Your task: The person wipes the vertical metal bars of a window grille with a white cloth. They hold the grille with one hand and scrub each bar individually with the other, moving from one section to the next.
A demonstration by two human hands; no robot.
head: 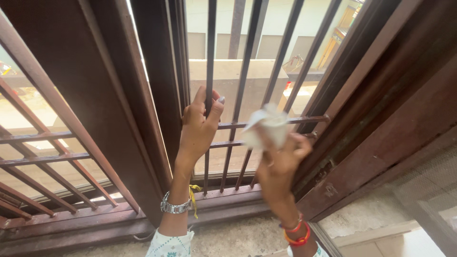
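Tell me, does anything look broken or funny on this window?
Nothing looks broken. The left hand is wrapped round one upright bar of the window grille, and the right hand presses a white cloth against the bars. The cloth and right hand look smeary, which is only blur. The wooden frame looks worn and scuffed.

The window bars [245,71] look like painted metal, dark brown with a dull sheen, smooth along their length. The frame [157,95] beside them is dark reddish-brown wood with a slightly glossy finish, worn and scuffed at the lower right. The cloth [267,127] in the right hand [281,164] is soft, white and matt, blurred at its edges. A shiny metal watch [173,206] rings the left wrist, and glossy red and orange bangles [297,233] ring the right. The sill [238,240] below is rough, speckled stone or concrete.
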